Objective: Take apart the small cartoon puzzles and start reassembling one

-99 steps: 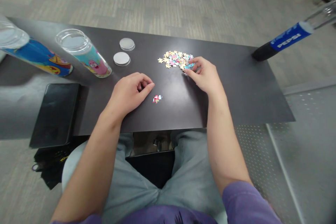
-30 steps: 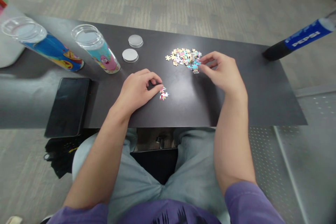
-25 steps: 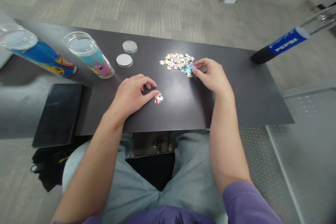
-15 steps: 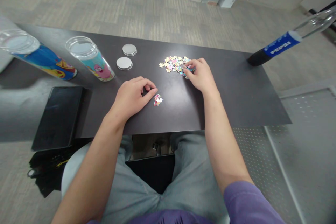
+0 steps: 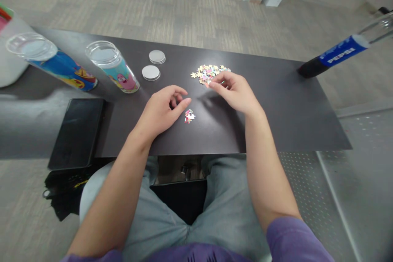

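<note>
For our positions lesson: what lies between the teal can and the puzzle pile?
A pale disc and, just beyond it, a second disc lie between the can and the pile, in the head view.

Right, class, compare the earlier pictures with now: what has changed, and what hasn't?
The right hand has moved left from the right edge of the puzzle heap and now seems to pinch a small piece. The left hand's thumb has come off the small cluster. The canisters, discs and Pepsi bottle stayed put.

The right hand [image 5: 236, 90] pinches a puzzle piece [image 5: 206, 84] near the loose pile [image 5: 206, 72]; the left hand [image 5: 162, 108] lies beside a small cluster [image 5: 189, 117] on the dark surface [image 5: 291, 110].
</note>
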The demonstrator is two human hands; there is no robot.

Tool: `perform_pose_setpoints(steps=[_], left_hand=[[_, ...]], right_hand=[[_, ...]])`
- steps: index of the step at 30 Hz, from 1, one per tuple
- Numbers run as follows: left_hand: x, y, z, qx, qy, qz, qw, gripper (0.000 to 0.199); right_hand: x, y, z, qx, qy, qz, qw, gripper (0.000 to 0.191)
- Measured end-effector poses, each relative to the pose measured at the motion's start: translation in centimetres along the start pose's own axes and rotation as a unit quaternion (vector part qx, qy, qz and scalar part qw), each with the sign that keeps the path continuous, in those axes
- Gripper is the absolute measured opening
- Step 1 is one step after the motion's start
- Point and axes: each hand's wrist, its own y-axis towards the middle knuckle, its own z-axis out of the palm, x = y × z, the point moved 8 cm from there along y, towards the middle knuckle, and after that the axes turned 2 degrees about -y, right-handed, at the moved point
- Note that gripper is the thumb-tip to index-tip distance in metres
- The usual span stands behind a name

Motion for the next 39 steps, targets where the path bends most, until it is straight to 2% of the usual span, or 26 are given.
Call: perform_pose_setpoints(steps=[5, 9, 16, 28, 35, 39], left_hand=[[-0.9, 0.0, 0.4, 0.004, -0.064, -0.002, 0.998, 0.030], [-1.0, 0.0, 0.0, -0.012, -0.080, 0.000, 0.997, 0.029], [-1.0, 0.0, 0.1, -0.003, -0.073, -0.002, 0.997, 0.024], [-1.2, 0.0, 0.6, 0.023, -0.068, -0.002, 0.997, 0.025], [-0.9, -0.1, 0.7, 0.026, -0.089, -0.020, 0.995, 0.046], [-0.4, -0.1, 0.5, 0.007, -0.104, -0.034, 0.994, 0.034]], right_hand=[[3.3, -1.0, 4.7, 0.118, 0.119, 0.007, 0.986, 0.047], [4.2, -1.3, 6.2, 0.153, 0.161, 0.012, 0.975, 0.055], [2.9, -1.3, 6.5, 0.157, 0.205, 0.038, 0.965, 0.059], [2.8, -0.8, 6.5, 0.161, 0.238, 0.057, 0.956, 0.067], [2.6, -0.8, 6.5, 0.154, 0.236, 0.077, 0.956, 0.068], [2.4, -0.7, 6.2, 0.137, 0.240, 0.077, 0.958, 0.066]])
